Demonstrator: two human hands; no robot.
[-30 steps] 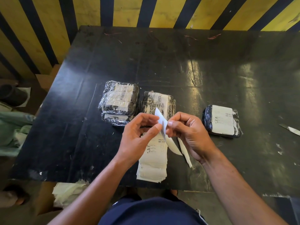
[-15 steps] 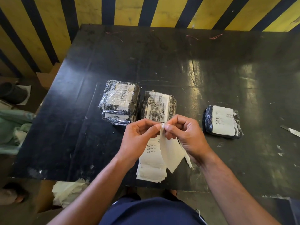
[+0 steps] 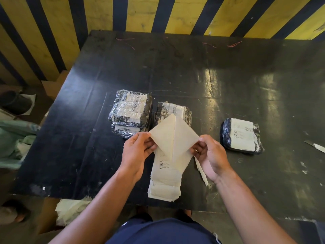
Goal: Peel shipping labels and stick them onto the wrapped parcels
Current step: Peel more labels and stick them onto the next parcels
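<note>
A: What colours are here?
B: The table [image 3: 109, 71] is glossy black. The wall [image 3: 190, 13] has slanted yellow and navy stripes.
A: And the parcels?
B: Each parcel [image 3: 131, 113] is black under clear wrap, with white labels printed in black barcodes.
A: The held sheet?
B: The sheet [image 3: 173, 136] is plain cream. The stack [image 3: 166, 180] is cream with small black print. The shorts [image 3: 161, 231] are navy.

Table [image 3: 193, 67]: black, scuffed and scratched, showing a dull sheen toward its right edge. Parcels [image 3: 131, 113] wrapped in glossy, crinkled clear plastic film over dark contents, catching light. Label sheet [image 3: 174, 136] looking like matt, cream paper, smooth, creased down the middle. Label stack [image 3: 166, 182]: the same matt paper, edges lying uneven.
</note>
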